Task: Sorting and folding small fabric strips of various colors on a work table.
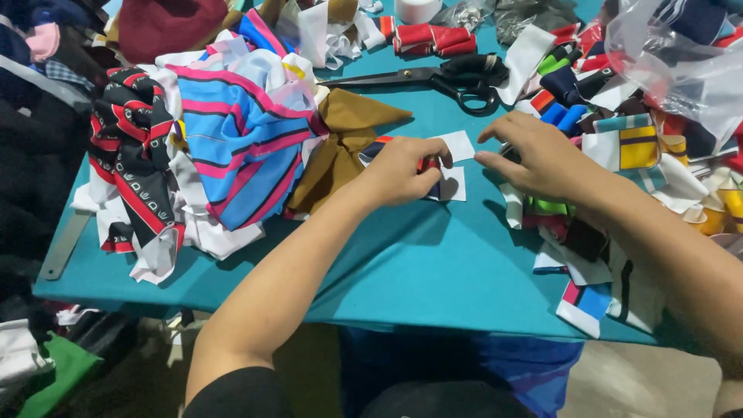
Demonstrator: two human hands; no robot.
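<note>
At the far left of the teal table (402,271), a black, red and white patterned fabric (131,147) lies beside a blue and pink striped fabric (240,131), with an olive-brown cloth (340,147) just to its right. The left hand (402,172) rests near the table centre, fingers curled down, pinching a small white fabric piece (453,184) with red and dark trim against the table. Black scissors (441,77) lie behind it, blades closed. The right hand (534,155) hovers just beside the piece, fingers extended and slightly curled, grasping nothing visible. A heap of mixed coloured scraps (635,147) fills the right side.
</note>
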